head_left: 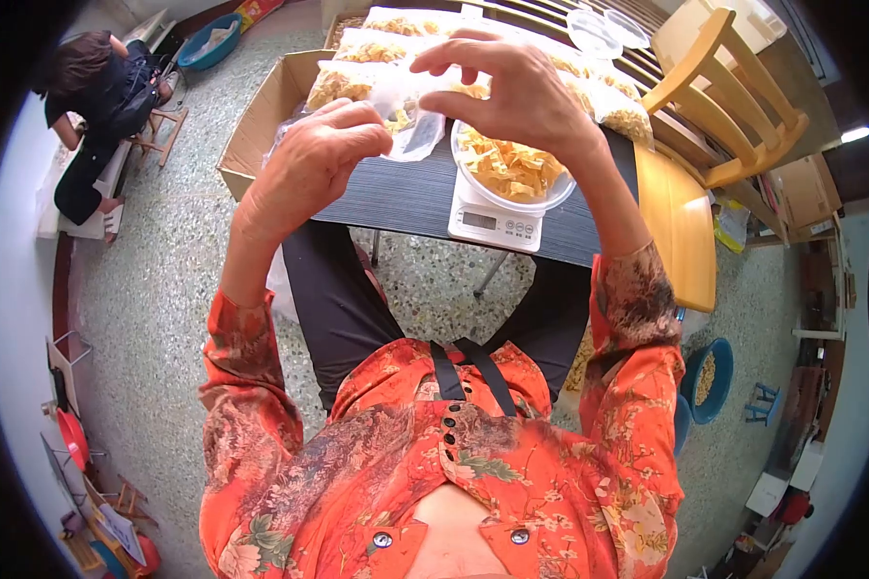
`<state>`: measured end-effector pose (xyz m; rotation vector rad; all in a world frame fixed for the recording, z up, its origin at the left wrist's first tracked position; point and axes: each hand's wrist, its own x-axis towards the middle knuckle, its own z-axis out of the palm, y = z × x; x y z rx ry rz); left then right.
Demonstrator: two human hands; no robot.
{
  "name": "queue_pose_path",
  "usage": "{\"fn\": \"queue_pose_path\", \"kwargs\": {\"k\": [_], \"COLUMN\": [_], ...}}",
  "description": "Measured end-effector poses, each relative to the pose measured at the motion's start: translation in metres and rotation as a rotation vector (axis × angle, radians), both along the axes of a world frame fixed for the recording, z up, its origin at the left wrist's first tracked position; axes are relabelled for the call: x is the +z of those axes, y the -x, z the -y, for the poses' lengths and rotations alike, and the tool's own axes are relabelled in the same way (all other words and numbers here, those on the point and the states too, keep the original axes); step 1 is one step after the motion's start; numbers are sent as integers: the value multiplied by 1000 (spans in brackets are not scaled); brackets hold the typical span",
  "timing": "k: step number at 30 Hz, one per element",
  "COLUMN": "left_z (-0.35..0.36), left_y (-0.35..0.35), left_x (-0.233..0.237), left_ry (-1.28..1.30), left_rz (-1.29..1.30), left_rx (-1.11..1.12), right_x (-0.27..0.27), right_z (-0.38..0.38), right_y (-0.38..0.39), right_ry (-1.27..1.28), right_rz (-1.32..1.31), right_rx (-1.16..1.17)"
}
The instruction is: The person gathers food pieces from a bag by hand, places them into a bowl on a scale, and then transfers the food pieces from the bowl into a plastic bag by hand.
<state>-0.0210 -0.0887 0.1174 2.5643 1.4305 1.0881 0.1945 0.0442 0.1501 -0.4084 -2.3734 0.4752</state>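
My left hand [309,162] is closed, its fingertips pinched at the edge of a clear plastic bag [417,137]. A few yellowish dried pieces show inside the bag. My right hand [521,92] is raised just right of the bag, thumb and fingers apart in a curve, with nothing visible between them. Below the right hand, a white tub [551,200] of yellow-orange dried strips [508,166] rests on a digital kitchen scale [495,227]. The scale's display is too small to read.
Several filled clear bags [372,46] lie at the back of the dark table [386,198]. A cardboard box [266,121] stands on the left, a wooden chair [681,227] on the right. Another person [101,92] sits at far left. A blue basin [710,381] is on the floor.
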Motion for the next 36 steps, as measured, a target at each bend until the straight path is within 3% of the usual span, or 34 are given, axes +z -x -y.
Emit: {"fn": "queue_pose_path", "kwargs": {"k": [3, 4, 6, 9, 11, 12, 14, 15, 19, 22, 26, 28, 30, 33, 34, 36], "left_z": [-1, -2, -4, -7, -4, -1, 11, 25, 8, 6, 11, 11, 12, 12, 12, 13], "left_y": [7, 5, 9, 16, 21, 18, -2, -25, -48, -50, -40, -34, -33, -32, -31, -30], "left_x": [10, 14, 14, 13, 20, 18, 10, 16, -15, -27, -34, -37, -37, -36, -36, -35], "left_ry": [33, 41, 44, -94, -387, -389, -248, -62, -181, -95, -54, 29, 4, 2, 27, 37], "left_rz": [-116, -149, -179, -119, -97, -97, 318, 410, 332, 277, 296, 404, 380, 356, 358, 339], "left_rx": [-79, -112, -144, -94, 171, 174, 95, 186, 155, 188, 241, 115, 133, 156, 161, 172], "right_x": [5, 4, 3, -5, -9, -10, -11, -16, -19, -16, -25, -29, -33, -41, -40, -32], "right_z": [-11, -13, -13, -19, -23, -21, -18, -18, -4, 6, 2, -2, -4, 8, 13, 26], "right_y": [26, 29, 39, 40, 38, 38, 37, 37, 41, 39, 26, 24, 23, 22, 19, 8], "right_ry": [-378, -380, 1, 75, 215, 213, 288, 275, 310, 486, 490, 513, 534, 5, 8, -49], "right_rz": [163, 163, 431, 339, 284, 284, 276, 260, 257, 245, 195, 215, 236, -1, 0, -166], "right_rx": [92, 96, 121, 42, -153, -151, -323, -316, -319, -305, -304, -294, -283, -358, -359, -87]}}
